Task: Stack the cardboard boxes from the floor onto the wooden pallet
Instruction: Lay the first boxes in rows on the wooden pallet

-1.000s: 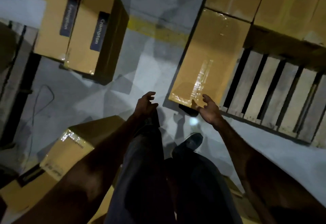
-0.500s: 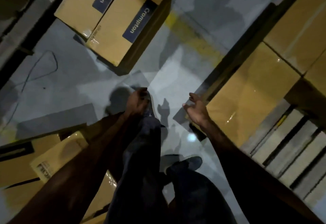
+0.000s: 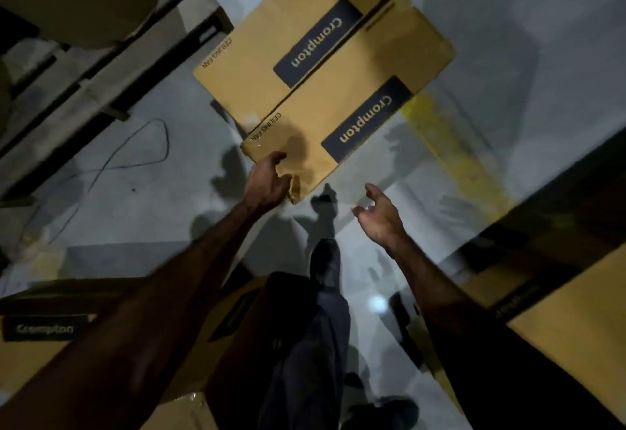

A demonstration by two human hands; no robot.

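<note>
2 long tan cardboard boxes with dark blue "Crompton" labels [image 3: 325, 67] lie side by side on the pale grey floor [image 3: 142, 212], touching along their long edges; these serve as the landmark. The left hand [image 3: 267, 182] is at the near corner of the nearer box, thumb over the top face and fingers curled around the taped corner edge, so it appears to grip that corner, though the fingertips are hidden. The right hand [image 3: 379, 219] hovers just right of that same corner, apart from the cardboard, palm turned inward with fingers loosely spread and holding nothing. A dark shoe [image 3: 325, 260] steps on the floor just below the corner, between the 2 forearms. Left of the boxes, a thin dark cable [image 3: 135, 155] loops across the floor, and beyond it stands a grey slatted wooden pallet [image 3: 101, 67]. Right of the boxes a worn yellow painted stripe [image 3: 450, 145] crosses the floor. Further tan cardboard boxes [image 3: 569, 321] sit at the lower right, and another labelled one [image 3: 44, 331] lies at the lower left.
</note>
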